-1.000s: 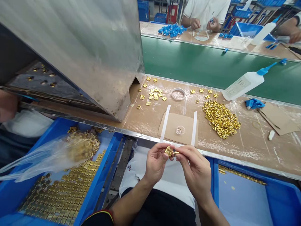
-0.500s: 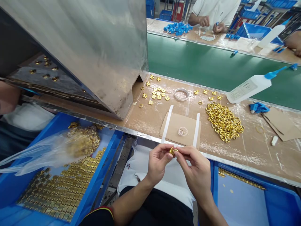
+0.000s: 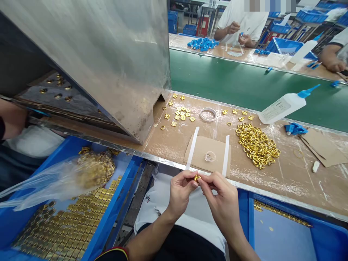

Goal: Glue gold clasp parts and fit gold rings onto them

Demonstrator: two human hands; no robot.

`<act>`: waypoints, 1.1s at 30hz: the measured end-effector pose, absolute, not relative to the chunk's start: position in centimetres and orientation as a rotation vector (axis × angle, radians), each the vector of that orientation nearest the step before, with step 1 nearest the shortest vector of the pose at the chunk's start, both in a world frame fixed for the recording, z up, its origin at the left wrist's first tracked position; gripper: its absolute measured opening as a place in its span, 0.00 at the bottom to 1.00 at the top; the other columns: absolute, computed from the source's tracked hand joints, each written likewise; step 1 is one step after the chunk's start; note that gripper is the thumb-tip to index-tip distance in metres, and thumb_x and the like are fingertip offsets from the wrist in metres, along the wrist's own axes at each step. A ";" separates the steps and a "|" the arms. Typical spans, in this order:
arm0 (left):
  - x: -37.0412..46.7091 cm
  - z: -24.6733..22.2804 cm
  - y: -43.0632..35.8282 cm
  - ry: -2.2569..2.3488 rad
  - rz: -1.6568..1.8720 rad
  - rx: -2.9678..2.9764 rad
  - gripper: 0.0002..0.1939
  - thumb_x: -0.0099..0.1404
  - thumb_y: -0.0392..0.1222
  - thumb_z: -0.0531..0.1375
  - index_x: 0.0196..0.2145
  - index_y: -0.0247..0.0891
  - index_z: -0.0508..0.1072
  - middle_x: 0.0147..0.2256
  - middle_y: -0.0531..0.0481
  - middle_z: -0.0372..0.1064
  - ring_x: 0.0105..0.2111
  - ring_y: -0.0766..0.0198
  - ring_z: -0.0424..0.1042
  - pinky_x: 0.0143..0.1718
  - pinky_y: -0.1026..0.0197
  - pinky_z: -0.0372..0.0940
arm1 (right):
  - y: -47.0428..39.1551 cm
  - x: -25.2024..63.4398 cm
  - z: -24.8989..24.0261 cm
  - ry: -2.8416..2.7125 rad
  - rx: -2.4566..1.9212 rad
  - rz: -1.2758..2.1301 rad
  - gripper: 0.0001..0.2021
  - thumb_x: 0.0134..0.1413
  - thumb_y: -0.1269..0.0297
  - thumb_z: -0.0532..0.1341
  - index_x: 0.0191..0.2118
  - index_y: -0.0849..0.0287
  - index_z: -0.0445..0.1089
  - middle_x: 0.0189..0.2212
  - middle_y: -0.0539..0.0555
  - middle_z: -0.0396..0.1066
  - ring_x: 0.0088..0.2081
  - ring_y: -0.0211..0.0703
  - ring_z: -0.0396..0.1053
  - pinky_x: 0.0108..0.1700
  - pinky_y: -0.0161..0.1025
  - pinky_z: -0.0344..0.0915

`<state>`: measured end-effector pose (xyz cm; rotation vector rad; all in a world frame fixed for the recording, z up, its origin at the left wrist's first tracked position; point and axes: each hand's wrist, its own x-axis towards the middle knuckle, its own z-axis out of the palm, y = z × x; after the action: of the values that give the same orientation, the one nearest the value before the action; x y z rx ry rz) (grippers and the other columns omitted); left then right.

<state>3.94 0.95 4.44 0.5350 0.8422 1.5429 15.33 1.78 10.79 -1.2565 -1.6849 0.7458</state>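
Observation:
Over my lap, close to the table's front edge, my left hand (image 3: 179,192) pinches a small gold metal piece (image 3: 196,177) between thumb and fingertips. My right hand (image 3: 220,195) meets it from the other side, its fingers closed on what looks like a gold ring, mostly covered by the fingertips. Just beyond the hands lies a cardboard pad (image 3: 202,145) with two white strips and a small clear round dish (image 3: 210,156). To its right is a heap of gold rings (image 3: 257,145). Square gold pieces (image 3: 182,113) are scattered at the back left.
A metal hood (image 3: 116,65) rises at the left. Blue trays with rows of gold pieces (image 3: 67,221) flank my lap; a plastic bag (image 3: 89,168) lies in the left one. A white bottle (image 3: 284,107) leans near the green belt (image 3: 231,79). Co-workers sit beyond.
The view has tilted slightly, so the scene sits a little lower. My fingertips have drawn closer round the gold pieces, which now show less. A co-worker's hands across the belt have shifted.

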 end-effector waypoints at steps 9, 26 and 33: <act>3.6 4.3 1.9 0.769 1.609 0.424 0.17 0.44 0.53 0.79 0.26 0.40 0.83 0.22 0.54 0.68 0.19 0.72 0.63 0.19 0.69 0.61 | 1.8 14.4 10.2 -1.608 -1.227 0.869 0.09 0.66 0.61 0.63 0.37 0.56 0.80 0.25 0.51 0.74 0.25 0.39 0.73 0.27 0.32 0.72; 1.6 3.0 2.8 0.476 1.260 0.369 0.30 0.43 0.61 0.77 0.27 0.34 0.69 0.30 0.57 0.64 0.16 0.81 0.56 0.17 0.72 0.57 | 1.7 12.9 8.5 -1.615 -1.179 0.908 0.11 0.67 0.63 0.60 0.44 0.54 0.81 0.27 0.52 0.75 0.26 0.41 0.73 0.29 0.35 0.72; 0.5 2.5 2.7 0.507 1.257 0.443 0.32 0.44 0.64 0.75 0.25 0.31 0.71 0.34 0.54 0.63 0.17 0.80 0.59 0.17 0.70 0.56 | 1.9 12.5 7.3 -1.586 -1.133 0.932 0.12 0.67 0.58 0.60 0.44 0.54 0.82 0.25 0.53 0.75 0.24 0.41 0.73 0.26 0.34 0.72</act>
<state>0.49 2.73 2.45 0.4427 0.5069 1.2570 12.50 1.85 7.35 -1.1327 -1.5864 0.9322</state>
